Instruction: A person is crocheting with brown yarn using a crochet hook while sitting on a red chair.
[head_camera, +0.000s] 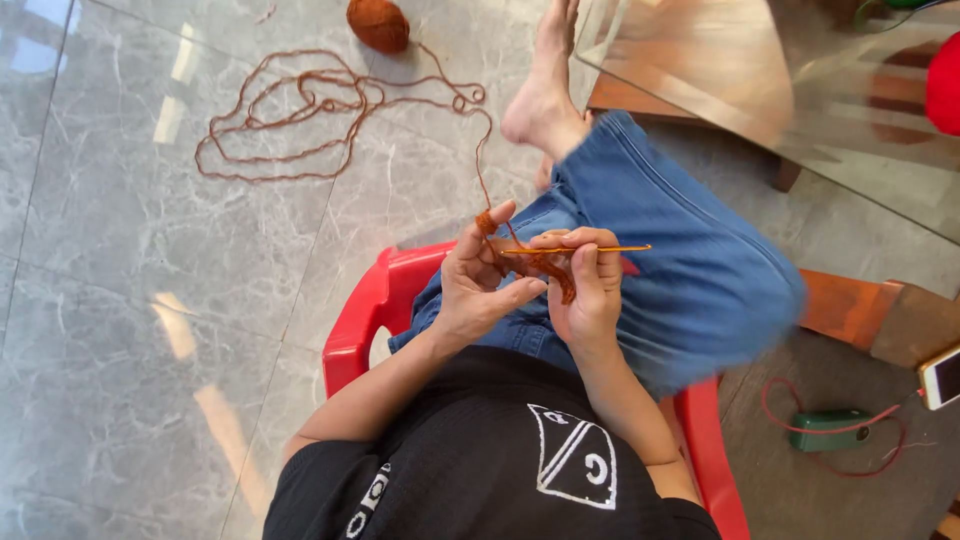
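Rust-brown yarn strand runs from the ball, upper centre, to the crochet piece pinched in left hand; right hand fingers grasp what looks like a crochet hook.

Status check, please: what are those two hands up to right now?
Right hand grips crochet hook. Left hand pinches rust-brown crochet piece. Yarn loose across floor, nothing blocking.

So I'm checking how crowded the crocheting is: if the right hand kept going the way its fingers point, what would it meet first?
The right hand, holding the crochet hook, points at the left hand. It would likely meet the orange crochet piece between them first, though depth is unclear.
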